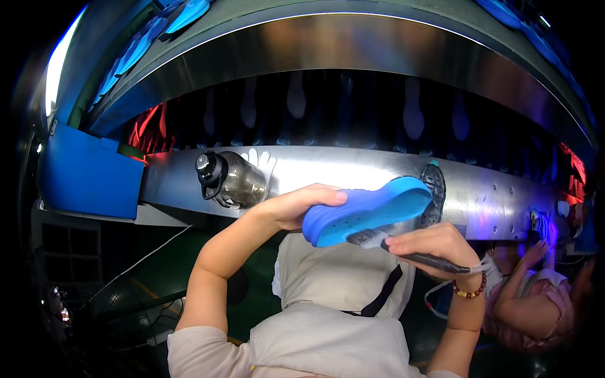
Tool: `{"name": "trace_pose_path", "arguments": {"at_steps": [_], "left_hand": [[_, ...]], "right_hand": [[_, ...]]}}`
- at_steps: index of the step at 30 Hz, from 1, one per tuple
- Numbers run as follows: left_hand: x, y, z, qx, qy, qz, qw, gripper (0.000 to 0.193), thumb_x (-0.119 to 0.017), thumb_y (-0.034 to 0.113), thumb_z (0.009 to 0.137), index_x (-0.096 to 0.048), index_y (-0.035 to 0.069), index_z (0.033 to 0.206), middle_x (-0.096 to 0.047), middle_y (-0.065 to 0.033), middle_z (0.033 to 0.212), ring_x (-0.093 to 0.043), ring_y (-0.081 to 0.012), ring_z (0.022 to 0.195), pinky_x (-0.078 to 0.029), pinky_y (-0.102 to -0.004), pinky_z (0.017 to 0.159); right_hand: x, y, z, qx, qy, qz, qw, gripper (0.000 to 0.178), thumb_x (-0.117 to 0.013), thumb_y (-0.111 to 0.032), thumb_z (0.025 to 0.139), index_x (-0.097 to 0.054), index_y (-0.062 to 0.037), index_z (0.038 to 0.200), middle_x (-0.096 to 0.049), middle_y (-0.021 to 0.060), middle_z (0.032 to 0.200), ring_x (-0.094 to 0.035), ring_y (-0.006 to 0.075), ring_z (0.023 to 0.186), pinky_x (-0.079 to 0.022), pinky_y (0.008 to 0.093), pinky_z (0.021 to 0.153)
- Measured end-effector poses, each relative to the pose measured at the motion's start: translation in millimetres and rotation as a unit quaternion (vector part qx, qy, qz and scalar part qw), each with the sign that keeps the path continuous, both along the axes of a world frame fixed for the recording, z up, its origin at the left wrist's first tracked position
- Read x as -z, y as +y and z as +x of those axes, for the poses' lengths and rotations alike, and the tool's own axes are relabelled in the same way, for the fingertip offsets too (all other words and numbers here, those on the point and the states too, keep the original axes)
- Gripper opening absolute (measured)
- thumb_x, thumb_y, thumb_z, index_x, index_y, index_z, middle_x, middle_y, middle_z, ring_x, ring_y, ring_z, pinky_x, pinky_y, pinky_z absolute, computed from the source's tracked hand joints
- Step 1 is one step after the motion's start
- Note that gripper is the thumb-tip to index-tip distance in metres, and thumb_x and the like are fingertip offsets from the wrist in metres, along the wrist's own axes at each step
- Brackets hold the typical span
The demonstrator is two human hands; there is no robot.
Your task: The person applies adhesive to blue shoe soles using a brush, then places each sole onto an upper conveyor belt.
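My left hand (315, 203) grips a blue shoe sole (362, 211) by its left end, thumb on top and the other fingers hidden behind it. The sole is tilted so that its lighter blue face, dotted with small holes at the left end, shows. In my right hand (435, 247) is a brush (435, 261) with a dark handle and a pale tube-like piece at its back end. Its dark bristles touch the lower edge of the sole or lie just in front of it. Behind the sole's right end, a black sole-shaped piece (435, 183) lies on the metal ledge.
A dark translucent bottle (236, 183) and a white glove (261, 162) are on the metal ledge (340, 167). Beyond it, soles hang in a dark opening with red glows at both ends. A blue box (91, 167) stands left; a co-worker (532, 302) is at right.
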State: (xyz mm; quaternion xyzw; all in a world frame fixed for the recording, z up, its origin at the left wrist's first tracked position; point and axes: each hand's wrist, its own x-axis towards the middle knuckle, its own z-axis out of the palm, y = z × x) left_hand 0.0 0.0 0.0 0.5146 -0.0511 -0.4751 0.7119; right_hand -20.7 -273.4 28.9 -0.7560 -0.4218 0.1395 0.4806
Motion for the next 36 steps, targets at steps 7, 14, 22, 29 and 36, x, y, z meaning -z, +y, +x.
{"name": "trace_pose_path", "arguments": {"at_steps": [7, 14, 22, 29, 36], "left_hand": [[-3.5, 19.6, -5.1, -0.079, 0.045, -0.055, 0.994, 0.063, -0.046, 0.038, 0.081, -0.035, -0.004, 0.127, -0.045, -0.0196, 0.123, -0.05, -0.0264, 0.106, -0.04, -0.0354, 0.091], [12.5, 37.5, -7.5, -0.112, 0.041, -0.066, 0.991, 0.062, -0.047, 0.036, 0.08, -0.038, -0.005, 0.125, -0.047, -0.0205, 0.12, -0.051, -0.0273, 0.105, -0.04, -0.0354, 0.09], [9.6, 48.9, -13.1, -0.235, 0.052, 0.04, 0.97, 0.059, -0.043, 0.039, 0.083, -0.041, -0.005, 0.122, -0.049, -0.0184, 0.119, -0.051, -0.028, 0.105, -0.04, -0.036, 0.091], [85.6, -24.0, 1.7, -0.232, 0.168, -0.311, 0.906, 0.087, -0.012, 0.072, 0.077, -0.035, 0.005, 0.127, -0.044, -0.0213, 0.121, -0.045, -0.0365, 0.109, -0.037, -0.0482, 0.093], [74.5, -41.3, -3.0, -0.308, 0.1, -0.262, 0.909, 0.088, -0.012, 0.073, 0.076, -0.04, 0.004, 0.123, -0.049, -0.0166, 0.114, -0.05, -0.0288, 0.104, -0.04, -0.0453, 0.09]], "right_hand": [[15.2, 2.6, 1.9, 0.102, -0.008, 0.081, 0.991, 0.018, -0.066, 0.0, 0.069, -0.064, 0.0, 0.086, -0.064, 0.0149, 0.091, -0.063, 0.0248, 0.084, -0.05, 0.0279, 0.075], [19.5, 0.0, 1.9, 0.134, 0.015, 0.114, 0.984, 0.02, -0.067, 0.001, 0.067, -0.065, 0.0, 0.087, -0.064, 0.0148, 0.089, -0.063, 0.0234, 0.086, -0.05, 0.0307, 0.077], [10.8, 1.5, -12.4, 0.061, 0.032, 0.13, 0.989, 0.02, -0.068, -0.001, 0.061, -0.065, -0.0002, 0.081, -0.066, 0.0106, 0.086, -0.058, 0.0211, 0.084, -0.045, 0.0286, 0.075], [67.0, 44.0, 0.1, 0.226, 0.14, 0.149, 0.952, 0.017, -0.065, -0.001, 0.069, -0.062, 0.0028, 0.085, -0.062, 0.014, 0.091, -0.059, 0.018, 0.085, -0.046, 0.0268, 0.076], [50.8, 59.9, 1.5, 0.235, -0.062, 0.135, 0.961, 0.017, -0.063, 0.001, 0.067, -0.061, 0.0019, 0.084, -0.062, 0.0141, 0.085, -0.061, 0.0238, 0.079, -0.048, 0.0292, 0.072]]}}
